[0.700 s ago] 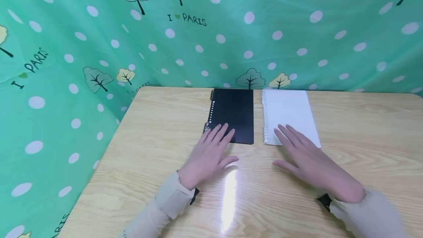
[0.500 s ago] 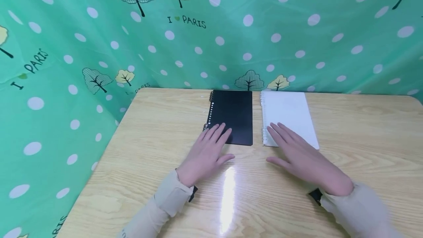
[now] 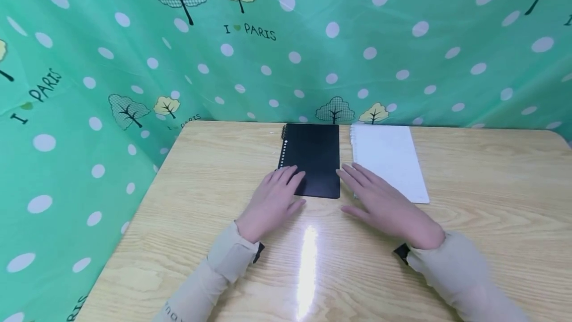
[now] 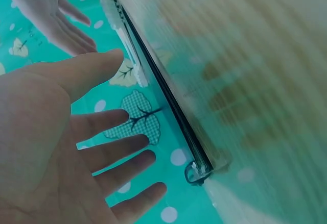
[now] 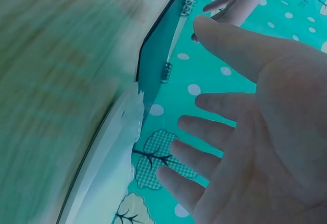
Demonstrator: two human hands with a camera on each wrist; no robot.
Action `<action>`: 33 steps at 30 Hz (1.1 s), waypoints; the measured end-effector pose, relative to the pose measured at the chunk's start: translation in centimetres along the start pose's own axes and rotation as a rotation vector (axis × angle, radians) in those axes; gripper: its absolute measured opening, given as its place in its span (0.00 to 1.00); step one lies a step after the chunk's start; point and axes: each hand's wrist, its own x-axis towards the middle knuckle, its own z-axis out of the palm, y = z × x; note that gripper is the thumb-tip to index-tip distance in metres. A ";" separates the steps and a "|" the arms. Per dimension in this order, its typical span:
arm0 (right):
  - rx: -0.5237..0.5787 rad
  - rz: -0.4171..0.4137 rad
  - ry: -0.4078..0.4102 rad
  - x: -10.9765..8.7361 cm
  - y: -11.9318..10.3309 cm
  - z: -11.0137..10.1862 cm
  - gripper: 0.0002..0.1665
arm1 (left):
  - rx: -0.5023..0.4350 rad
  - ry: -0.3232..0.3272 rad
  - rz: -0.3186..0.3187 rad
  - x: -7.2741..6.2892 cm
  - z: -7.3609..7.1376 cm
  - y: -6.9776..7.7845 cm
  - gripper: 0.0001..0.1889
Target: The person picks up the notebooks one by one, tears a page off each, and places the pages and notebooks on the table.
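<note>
A black ring-bound notebook [image 3: 315,158] and a white ring-bound notebook [image 3: 389,155] lie side by side on the table, both with their rings on the left edge. My left hand [image 3: 271,201] hovers palm down over the black notebook's lower left corner, fingers straight. The right hand [image 3: 386,203] is stretched out in front of the white notebook's lower left part, its fingertips reaching toward the black one's right edge. In the left wrist view, a gap shows between the left hand [image 4: 76,142] and the notebooks. The right hand [image 5: 245,122] also holds nothing.
Both notebooks lie near the back edge of the wooden table [image 3: 496,198]. A green dotted curtain [image 3: 286,78] with printed trees hangs behind and to the left. A bright light reflection runs along the table's front middle.
The right hand has moved left, from over the white notebook toward the gap between the two notebooks. My left hand has shifted slightly left. Both notebooks stay in place.
</note>
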 end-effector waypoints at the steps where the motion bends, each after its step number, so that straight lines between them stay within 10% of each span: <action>1: -0.003 -0.004 0.000 0.2 -0.1 0.1 0.43 | 0.000 0.001 -0.001 0.0 0.1 -0.1 0.32; 33: -0.030 0.004 -0.068 4.7 -0.4 1.1 0.40 | -0.070 -0.006 0.017 0.7 0.2 -2.0 0.27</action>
